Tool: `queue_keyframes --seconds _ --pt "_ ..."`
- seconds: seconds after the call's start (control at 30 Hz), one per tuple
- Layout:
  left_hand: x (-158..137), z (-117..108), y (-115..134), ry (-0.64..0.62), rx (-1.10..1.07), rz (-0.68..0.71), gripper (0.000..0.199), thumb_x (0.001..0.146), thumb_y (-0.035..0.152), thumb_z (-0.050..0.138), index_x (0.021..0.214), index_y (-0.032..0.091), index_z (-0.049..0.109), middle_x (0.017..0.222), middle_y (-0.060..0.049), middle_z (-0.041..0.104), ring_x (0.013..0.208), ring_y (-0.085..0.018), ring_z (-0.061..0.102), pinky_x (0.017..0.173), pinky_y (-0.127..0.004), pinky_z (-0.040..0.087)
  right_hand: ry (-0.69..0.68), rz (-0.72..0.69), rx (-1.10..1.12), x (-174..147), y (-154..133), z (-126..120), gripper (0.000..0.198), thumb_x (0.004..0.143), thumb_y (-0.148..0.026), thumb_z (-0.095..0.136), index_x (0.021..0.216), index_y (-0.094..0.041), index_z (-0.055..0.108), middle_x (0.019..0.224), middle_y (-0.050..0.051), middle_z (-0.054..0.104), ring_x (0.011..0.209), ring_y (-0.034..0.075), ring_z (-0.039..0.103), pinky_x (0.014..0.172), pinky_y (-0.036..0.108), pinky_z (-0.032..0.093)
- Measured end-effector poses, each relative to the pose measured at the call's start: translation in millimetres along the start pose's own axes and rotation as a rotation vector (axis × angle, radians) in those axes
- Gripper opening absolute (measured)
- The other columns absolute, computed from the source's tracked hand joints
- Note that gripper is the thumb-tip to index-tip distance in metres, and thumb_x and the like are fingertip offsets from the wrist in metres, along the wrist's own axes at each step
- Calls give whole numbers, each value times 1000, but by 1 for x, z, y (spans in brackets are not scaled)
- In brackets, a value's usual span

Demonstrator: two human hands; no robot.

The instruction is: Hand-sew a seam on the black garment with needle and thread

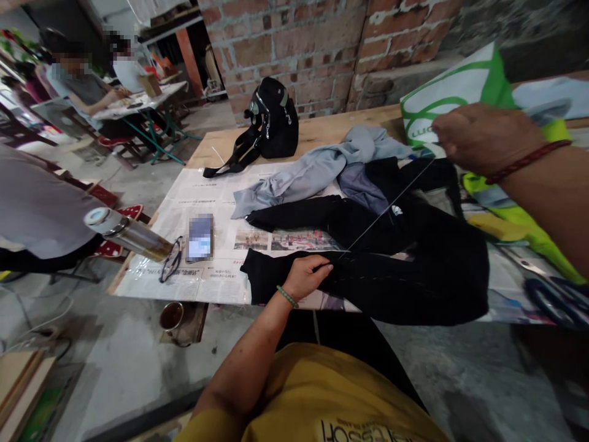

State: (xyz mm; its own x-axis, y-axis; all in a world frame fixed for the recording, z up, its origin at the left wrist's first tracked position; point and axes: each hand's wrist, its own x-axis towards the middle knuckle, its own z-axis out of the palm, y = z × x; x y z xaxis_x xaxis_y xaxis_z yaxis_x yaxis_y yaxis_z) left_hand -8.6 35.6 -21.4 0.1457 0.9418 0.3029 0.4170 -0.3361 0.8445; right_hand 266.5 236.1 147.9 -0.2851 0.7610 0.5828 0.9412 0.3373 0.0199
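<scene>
A black long-sleeved garment lies spread along the near edge of the table, a row of pale stitches running along its near sleeve. My left hand is closed in a pinch on that sleeve. Raised at the right, my right hand is closed on a white thread. The thread stretches taut and slanting down to the cloth beside my left fingertips. Whether a needle is in my right fingers cannot be made out. A light grey cloth lies bunched behind the garment.
On the newspaper-covered table are a phone, glasses, a tilted-looking bottle and a black bag. Dark-handled scissors lie right, near a green-and-white bag. A cup stands below the table edge. People sit at left.
</scene>
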Motion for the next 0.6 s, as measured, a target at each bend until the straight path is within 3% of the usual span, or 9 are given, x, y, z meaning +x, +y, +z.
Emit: queue_keyframes --seconds 0.13,0.33,0.43,0.5,0.6 --pt "0 0 -1 -3 10 -11 18 81 29 56 80 16 69 71 -3 67 65 -12 60 64 -22 47 -60 -136 -297 0 -1 -3 25 89 -25 39 104 -14 56 111 14 61 105 21 57 71 26 40" --pt "-1 0 -2 1 9 -8 17 80 28 57 81 16 69 74 -4 68 68 -13 61 67 -23 48 -65 -88 -199 -2 -10 -1 29 90 -25 37 105 -11 57 108 17 61 108 23 56 78 28 41" --pt "-1 -1 0 -4 3 -30 16 78 26 58 81 16 69 76 -4 69 69 -13 62 68 -24 49 -18 7 59 -12 -33 5 28 90 -25 39 100 -9 60 103 16 63 104 21 57 82 30 41" --pt "-1 -2 2 -10 0 -55 14 76 23 59 81 16 69 77 -4 70 70 -13 62 69 -24 49 -53 79 386 -33 -62 12 22 87 -26 46 95 -12 60 92 11 65 88 16 61 80 29 44" --pt "-2 -2 5 -13 1 -81 14 73 18 59 82 16 69 78 -3 70 70 -13 62 69 -24 49 -462 285 987 -85 -114 29 19 86 -31 47 92 -16 58 71 3 63 53 10 56 52 22 44"
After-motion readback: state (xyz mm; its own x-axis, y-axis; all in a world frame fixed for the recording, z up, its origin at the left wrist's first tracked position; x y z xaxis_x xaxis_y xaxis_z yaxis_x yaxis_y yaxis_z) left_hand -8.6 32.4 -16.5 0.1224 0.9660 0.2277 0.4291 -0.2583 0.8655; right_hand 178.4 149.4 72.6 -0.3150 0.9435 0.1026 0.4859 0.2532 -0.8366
